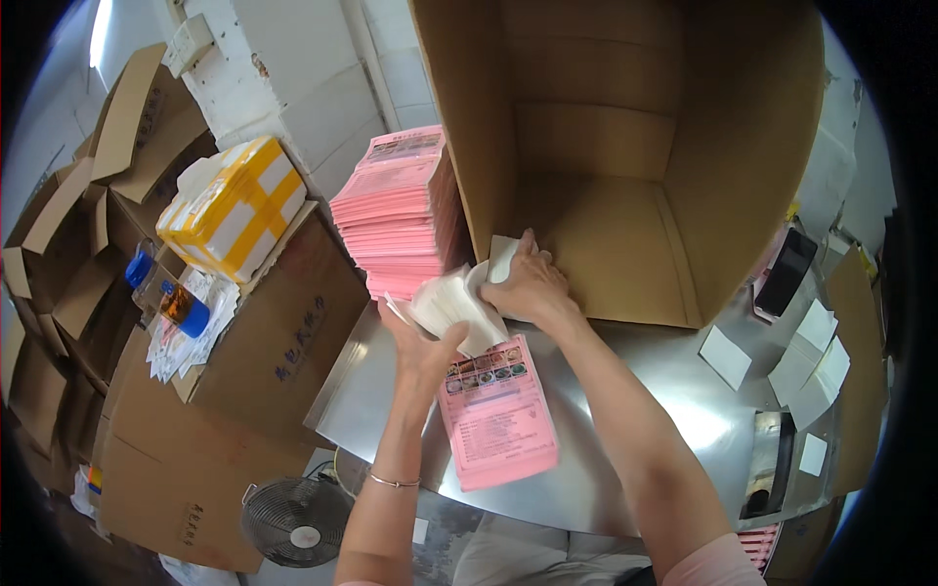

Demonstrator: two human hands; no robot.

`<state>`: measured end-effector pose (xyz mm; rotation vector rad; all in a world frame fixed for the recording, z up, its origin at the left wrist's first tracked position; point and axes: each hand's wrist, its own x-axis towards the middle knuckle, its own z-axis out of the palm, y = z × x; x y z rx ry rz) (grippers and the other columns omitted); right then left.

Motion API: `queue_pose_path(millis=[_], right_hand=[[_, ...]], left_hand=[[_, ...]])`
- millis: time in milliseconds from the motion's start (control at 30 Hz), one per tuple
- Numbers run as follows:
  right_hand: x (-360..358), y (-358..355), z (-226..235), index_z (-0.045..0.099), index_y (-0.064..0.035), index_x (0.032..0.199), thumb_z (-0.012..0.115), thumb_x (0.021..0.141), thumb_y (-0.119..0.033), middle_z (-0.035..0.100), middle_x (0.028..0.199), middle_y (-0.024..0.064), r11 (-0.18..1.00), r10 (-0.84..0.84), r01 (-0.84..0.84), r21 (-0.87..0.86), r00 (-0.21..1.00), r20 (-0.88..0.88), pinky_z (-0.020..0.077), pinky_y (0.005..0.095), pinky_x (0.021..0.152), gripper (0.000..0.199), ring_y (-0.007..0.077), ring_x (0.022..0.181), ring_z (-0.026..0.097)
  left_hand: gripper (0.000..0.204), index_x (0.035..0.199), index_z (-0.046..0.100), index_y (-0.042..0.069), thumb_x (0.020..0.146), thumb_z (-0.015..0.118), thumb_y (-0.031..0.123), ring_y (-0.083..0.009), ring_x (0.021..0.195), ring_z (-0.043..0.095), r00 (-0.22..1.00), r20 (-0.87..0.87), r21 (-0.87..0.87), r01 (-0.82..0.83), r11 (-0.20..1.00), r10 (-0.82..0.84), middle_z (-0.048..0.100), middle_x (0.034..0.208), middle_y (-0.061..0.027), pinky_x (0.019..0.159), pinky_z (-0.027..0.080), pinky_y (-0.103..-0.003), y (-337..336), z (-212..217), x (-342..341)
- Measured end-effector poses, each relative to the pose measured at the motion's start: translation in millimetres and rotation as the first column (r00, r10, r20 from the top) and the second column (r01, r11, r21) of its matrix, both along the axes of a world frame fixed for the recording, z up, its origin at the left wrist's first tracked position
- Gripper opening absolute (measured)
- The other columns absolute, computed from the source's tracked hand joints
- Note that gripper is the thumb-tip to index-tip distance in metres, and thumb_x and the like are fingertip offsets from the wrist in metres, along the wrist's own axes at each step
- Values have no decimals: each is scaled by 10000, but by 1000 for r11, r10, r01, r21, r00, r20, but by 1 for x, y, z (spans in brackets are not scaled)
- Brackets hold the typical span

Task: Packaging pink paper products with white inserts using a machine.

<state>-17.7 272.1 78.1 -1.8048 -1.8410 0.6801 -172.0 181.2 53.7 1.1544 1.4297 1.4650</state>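
Between my two hands is a thick bundle of white folded paper napkins (459,305), bent and partly fanned. My left hand (418,340) grips its near left side, thumb on the front. At its right end my right hand (531,281) closes on the napkins, and a flat white piece (502,256) shows beside the fingers. Just below the bundle lies a pink printed paper packet (500,425), flat on the metal table. A tall stack of pink packets (396,210) stands just beyond my left hand. Some fingers of both hands are hidden behind the paper.
A large open cardboard box (596,249) lies on its side on the metal table (625,391), mouth toward me. Loose white napkins (725,358) and a phone (787,273) are at right. Left are a taped foam box (234,210), a bottle (171,298) and a fan (298,518).
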Motion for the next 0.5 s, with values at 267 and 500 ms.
queue_pose_path(millis=[267, 500], right_hand=[[-11, -7, -12, 110, -30, 1550, 740, 695, -315, 453, 1301, 369, 995, -53, 48, 88, 997, 52, 462, 526, 975, 1099, 517, 1095, 560], [-20, -42, -15, 100, -42, 1551, 749, 725, -360, 473, 1232, 342, 968, -88, 98, 229, 995, -52, 426, 591, 948, 1098, 512, 1100, 535]], left_hand=[[1176, 1504, -2, -107, 728, 802, 259, -400, 1328, 398, 879, -357, 206, -257, 944, 317, 318, 1436, -323, 1122, 332, -436, 19, -31, 21], [1104, 1522, 14, -70, 701, 718, 148, -400, 1307, 430, 954, -184, 177, -205, 963, 237, 337, 1437, -323, 1095, 357, -415, -1, -18, 23]])
